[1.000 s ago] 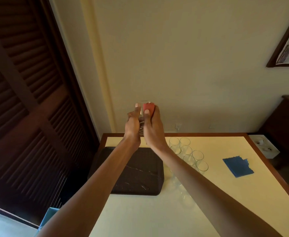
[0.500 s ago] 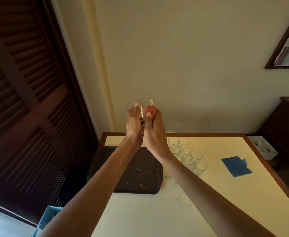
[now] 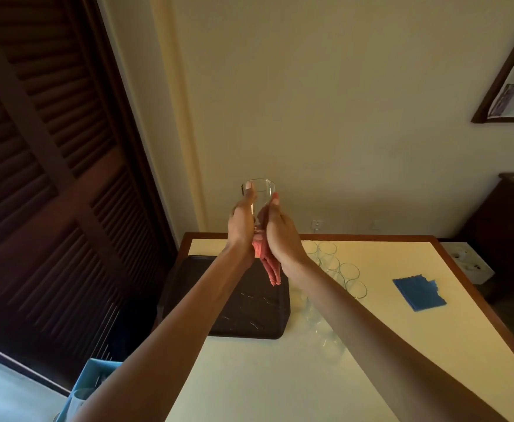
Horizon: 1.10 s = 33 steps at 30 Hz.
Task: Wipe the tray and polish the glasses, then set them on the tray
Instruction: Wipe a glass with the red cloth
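I hold a clear drinking glass point(image 3: 263, 191) upright in front of the wall, above the table. My left hand point(image 3: 242, 222) grips its left side with the thumb near the rim. My right hand point(image 3: 278, 231) presses a red cloth point(image 3: 269, 264) against the glass's lower right side, and the cloth's tail hangs down between my wrists. Below them, a dark marbled tray point(image 3: 249, 312) lies bare on the table's left part. Several more clear glasses point(image 3: 339, 271) stand grouped just right of the tray, partly behind my right forearm.
The cream table point(image 3: 280, 379) has a brown wooden edge. A blue cloth point(image 3: 418, 292) lies on its right part. A white socket block point(image 3: 472, 264) sits beyond the right edge. Dark louvred doors point(image 3: 51, 178) fill the left. A light blue bin point(image 3: 97, 380) stands at the lower left.
My right hand and the red cloth slid down from the glass's rim to its lower side, so the cloth now hangs below my hands. The upper glass is now uncovered.
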Tool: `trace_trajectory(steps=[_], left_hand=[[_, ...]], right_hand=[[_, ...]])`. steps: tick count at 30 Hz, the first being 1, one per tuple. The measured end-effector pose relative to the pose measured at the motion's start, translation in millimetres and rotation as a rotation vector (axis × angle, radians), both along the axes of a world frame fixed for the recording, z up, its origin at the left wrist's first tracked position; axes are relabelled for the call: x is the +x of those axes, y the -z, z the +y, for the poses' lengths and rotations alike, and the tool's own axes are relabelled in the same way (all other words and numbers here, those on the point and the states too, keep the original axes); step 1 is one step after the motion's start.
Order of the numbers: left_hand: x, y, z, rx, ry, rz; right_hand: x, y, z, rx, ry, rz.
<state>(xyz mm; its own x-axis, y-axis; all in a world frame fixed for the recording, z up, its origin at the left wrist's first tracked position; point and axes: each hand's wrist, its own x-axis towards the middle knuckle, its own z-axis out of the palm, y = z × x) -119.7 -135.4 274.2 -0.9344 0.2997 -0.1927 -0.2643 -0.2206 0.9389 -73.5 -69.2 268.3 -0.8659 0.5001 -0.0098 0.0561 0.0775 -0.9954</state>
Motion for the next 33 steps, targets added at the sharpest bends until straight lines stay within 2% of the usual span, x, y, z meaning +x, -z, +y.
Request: trace_trajectory(steps=[4,7,9,13,16,19,21,26,28,31,33], left_hand=[[-11,5,-2,-0.008,-0.051,-0.013],[-11,1,-7,0.037,0.006,-0.060],[-12,1,-9,0.009,0.044,-0.026],[-8,7,-9,-0.038,0.074,0.047],[-2,1,-11,-0.082,0.076,0.026],[-5,0,-16,-0.046,0.076,-0.066],[-7,3,-17,-0.050,0.078,-0.062],[-8,9,-13,0.015,0.056,-0.073],[-3,7,-11,0.019,0.050,-0.058],[4,8,-5,-0.048,0.062,-0.019],[7,4,-3,-0.096,0.067,0.017]], right_hand=[[-3,8,-17,0.247,0.101,0.151],[-15,4,-17,0.351,0.181,0.261],[-21,-1,-9,0.288,0.169,0.230],[-28,-10,3,0.030,0.110,0.147],[-21,-4,-7,0.036,0.085,0.139],[-7,8,-18,0.159,0.059,0.042],[-1,15,-26,0.222,0.100,0.029],[-9,21,-30,0.501,0.229,0.229],[-14,14,-19,0.451,0.226,0.222],[-21,2,3,0.149,0.184,0.084],[-22,2,7,0.058,0.159,0.049]])
